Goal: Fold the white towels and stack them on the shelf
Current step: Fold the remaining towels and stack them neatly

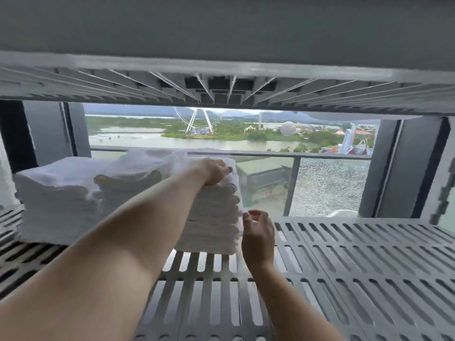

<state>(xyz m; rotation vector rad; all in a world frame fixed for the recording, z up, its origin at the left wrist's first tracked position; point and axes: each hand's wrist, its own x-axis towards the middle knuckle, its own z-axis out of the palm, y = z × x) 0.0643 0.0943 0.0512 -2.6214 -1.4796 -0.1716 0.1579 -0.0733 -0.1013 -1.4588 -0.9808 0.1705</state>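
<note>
Three stacks of folded white towels stand side by side on the grey slatted shelf (344,262). My left hand (214,172) lies on top of the right-hand stack (211,217), fingers curled over the top towel's front right corner. My right hand (257,232) hovers at that stack's right side near its lower half, fingers loosely curled, holding nothing. The middle stack (123,190) and the left stack (54,200) are about the same height, partly hidden by my left forearm.
Another slatted shelf (221,89) hangs close overhead. The shelf surface to the right of the stacks is bare slats. Behind the shelf is a window with dark frames (394,168), a balcony rail and a river view.
</note>
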